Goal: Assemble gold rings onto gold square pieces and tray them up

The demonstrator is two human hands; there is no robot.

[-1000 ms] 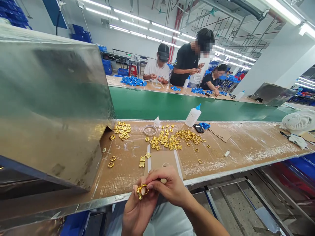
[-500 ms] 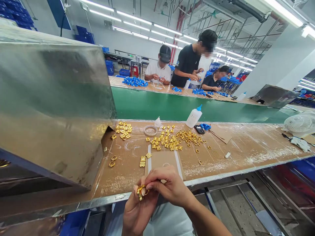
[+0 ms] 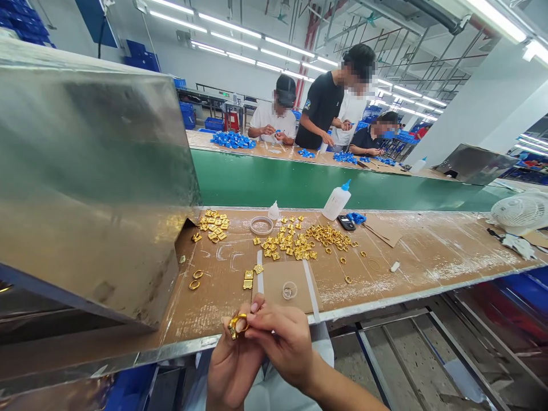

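Observation:
In front of my body, above the workbench's near edge, a shiny gold ring (image 3: 233, 327) with a chunkier gold part on its left side is held between both hands. My left hand (image 3: 233, 368) grips it from below with thumb and fingers. Thumb and index finger of my right hand (image 3: 286, 337) pinch its right side. Whether the chunky part is a separate piece I cannot tell. Just beyond my hands lies a cardboard sheet (image 3: 274, 279) with white strips, bearing a small clear round dish (image 3: 289, 290). Left of it are flat square gold pieces (image 3: 248, 279).
Square gold pieces (image 3: 282, 244) and a pile of gold rings (image 3: 331, 236) lie beyond the sheet. A white squeeze bottle (image 3: 336, 202), tape roll (image 3: 261, 226) and black device (image 3: 346, 222) stand farther back. A metal housing (image 3: 94, 188) blocks the left. Co-workers sit and stand across the green belt (image 3: 299, 181).
Both hands, with the gold ring, have shifted slightly left and the right hand a little lower, uncovering the clear dish. The standing co-worker has lowered one arm toward the far bench.

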